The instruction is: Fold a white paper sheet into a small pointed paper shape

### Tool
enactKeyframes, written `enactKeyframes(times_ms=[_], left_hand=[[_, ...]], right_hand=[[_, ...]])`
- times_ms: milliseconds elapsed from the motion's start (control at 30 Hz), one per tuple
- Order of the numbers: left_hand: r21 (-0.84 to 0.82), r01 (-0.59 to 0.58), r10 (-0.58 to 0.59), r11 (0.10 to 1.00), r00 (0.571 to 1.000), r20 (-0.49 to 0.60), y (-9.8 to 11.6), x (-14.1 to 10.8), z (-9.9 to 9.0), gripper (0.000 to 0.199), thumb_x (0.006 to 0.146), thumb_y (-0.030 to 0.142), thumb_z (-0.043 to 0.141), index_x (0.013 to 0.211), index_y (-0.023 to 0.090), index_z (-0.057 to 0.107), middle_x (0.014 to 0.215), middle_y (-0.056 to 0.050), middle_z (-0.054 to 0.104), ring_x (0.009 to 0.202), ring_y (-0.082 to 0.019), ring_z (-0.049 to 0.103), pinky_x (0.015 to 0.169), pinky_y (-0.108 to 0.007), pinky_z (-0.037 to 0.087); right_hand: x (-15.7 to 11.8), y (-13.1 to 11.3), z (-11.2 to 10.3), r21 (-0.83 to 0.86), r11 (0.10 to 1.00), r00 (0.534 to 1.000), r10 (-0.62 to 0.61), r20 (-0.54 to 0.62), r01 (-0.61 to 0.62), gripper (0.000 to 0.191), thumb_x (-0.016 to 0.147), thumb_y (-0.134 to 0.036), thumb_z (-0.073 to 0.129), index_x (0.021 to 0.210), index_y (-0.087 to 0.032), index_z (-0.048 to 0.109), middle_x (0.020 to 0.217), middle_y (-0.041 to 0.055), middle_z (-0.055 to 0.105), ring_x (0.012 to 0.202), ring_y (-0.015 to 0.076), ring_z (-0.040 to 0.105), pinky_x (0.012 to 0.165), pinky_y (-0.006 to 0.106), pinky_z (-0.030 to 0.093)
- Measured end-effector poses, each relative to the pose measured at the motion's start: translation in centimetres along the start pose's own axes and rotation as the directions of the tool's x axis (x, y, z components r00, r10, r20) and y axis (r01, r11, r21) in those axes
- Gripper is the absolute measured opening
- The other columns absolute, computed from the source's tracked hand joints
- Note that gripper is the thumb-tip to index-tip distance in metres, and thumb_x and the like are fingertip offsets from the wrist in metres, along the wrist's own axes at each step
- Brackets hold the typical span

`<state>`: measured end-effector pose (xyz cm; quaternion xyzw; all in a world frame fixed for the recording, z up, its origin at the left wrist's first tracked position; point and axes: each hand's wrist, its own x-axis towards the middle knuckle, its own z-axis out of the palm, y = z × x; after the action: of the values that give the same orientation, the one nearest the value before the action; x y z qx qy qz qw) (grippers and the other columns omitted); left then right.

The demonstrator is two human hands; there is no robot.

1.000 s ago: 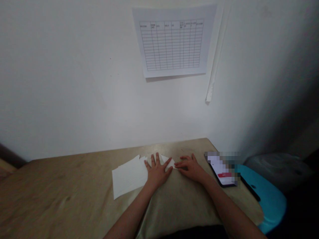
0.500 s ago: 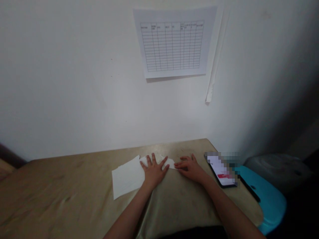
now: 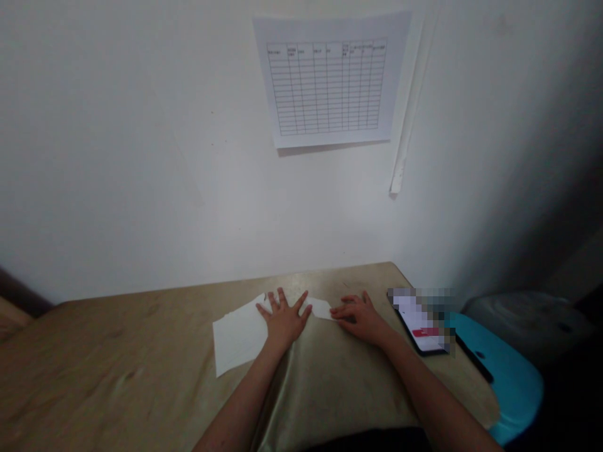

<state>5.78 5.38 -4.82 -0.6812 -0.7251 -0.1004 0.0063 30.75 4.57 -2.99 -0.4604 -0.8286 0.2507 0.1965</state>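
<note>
A large white sheet of paper [image 3: 240,339], its upper edge uneven, lies flat on the table left of centre. My left hand [image 3: 285,321] is open over its right end, palm down with fingers spread. To the right of that hand is a small piece of white paper [image 3: 322,309] with a pointed right end. My right hand [image 3: 360,319] has its thumb and fingertips closed together on that end, while its index finger is held apart. What lies under my left palm is hidden.
The brownish cloth-covered table [image 3: 141,351] meets a white wall [image 3: 141,157]. A printed grid sheet [image 3: 330,88] hangs there. Right of my right arm lies a phone [image 3: 419,323], its screen lit and partly blurred out. Beyond the table's right edge stands a turquoise stool [image 3: 511,370].
My left hand has slid a little to the left, fingers still spread, uncovering more of the small paper piece. My right hand and the large sheet stay almost where they were.
</note>
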Motion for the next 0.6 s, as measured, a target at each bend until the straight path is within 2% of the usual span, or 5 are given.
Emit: enactKeyframes(times_ms=[233, 433, 500, 600], left_hand=[[0.007, -0.035, 0.035, 0.999, 0.999, 0.004, -0.08, 0.01, -0.41, 0.060, 0.091, 0.069, 0.039, 0.146, 0.046, 0.043, 0.165, -0.010, 0.024, 0.149, -0.050, 0.012, 0.105, -0.083, 0.003], [-0.021, -0.054, 0.053, 0.998, 0.997, -0.064, 0.19, 0.11, -0.62, 0.067, 0.095, 0.059, 0.043, 0.156, 0.041, 0.021, 0.164, -0.015, 0.025, 0.150, -0.043, 0.019, 0.107, -0.079, 0.014], [-0.037, -0.094, 0.090, 0.995, 0.991, -0.096, 0.23, 0.15, -0.69, 0.061, 0.096, 0.057, 0.044, 0.153, 0.044, 0.027, 0.163, -0.012, 0.027, 0.150, -0.041, 0.020, 0.109, -0.077, 0.016], [-0.055, -0.163, 0.156, 0.985, 0.982, -0.109, 0.25, 0.08, -0.68, 0.046, 0.096, 0.054, 0.049, 0.141, 0.048, 0.049, 0.162, -0.008, 0.031, 0.149, -0.040, 0.022, 0.109, -0.078, 0.012]], right_hand=[[-0.01, 0.29, 0.30, 0.026, 1.000, 1.000, -0.004, -0.011, 0.005, 0.030, 0.092, -0.043, 0.055, 0.117, -0.037, 0.071, 0.126, 0.0011, 0.070, 0.136, 0.0291, 0.044, 0.115, 0.067, -0.008], [-0.06, 0.37, 0.37, 0.055, 0.999, 1.000, 0.003, -0.008, -0.003, 0.030, 0.091, -0.044, 0.055, 0.115, -0.037, 0.072, 0.126, 0.0007, 0.070, 0.137, 0.0280, 0.043, 0.117, 0.066, -0.007], [-0.13, 0.32, 0.27, 0.072, 0.997, 1.000, 0.000, 0.005, 0.000, 0.030, 0.091, -0.044, 0.056, 0.115, -0.036, 0.072, 0.127, 0.0013, 0.070, 0.137, 0.0280, 0.042, 0.117, 0.065, -0.006], [-0.26, 0.11, 0.12, 0.089, 0.996, 1.000, -0.005, 0.007, 0.005, 0.030, 0.090, -0.042, 0.057, 0.115, -0.036, 0.072, 0.126, 0.0013, 0.070, 0.138, 0.0276, 0.042, 0.118, 0.064, -0.004]])
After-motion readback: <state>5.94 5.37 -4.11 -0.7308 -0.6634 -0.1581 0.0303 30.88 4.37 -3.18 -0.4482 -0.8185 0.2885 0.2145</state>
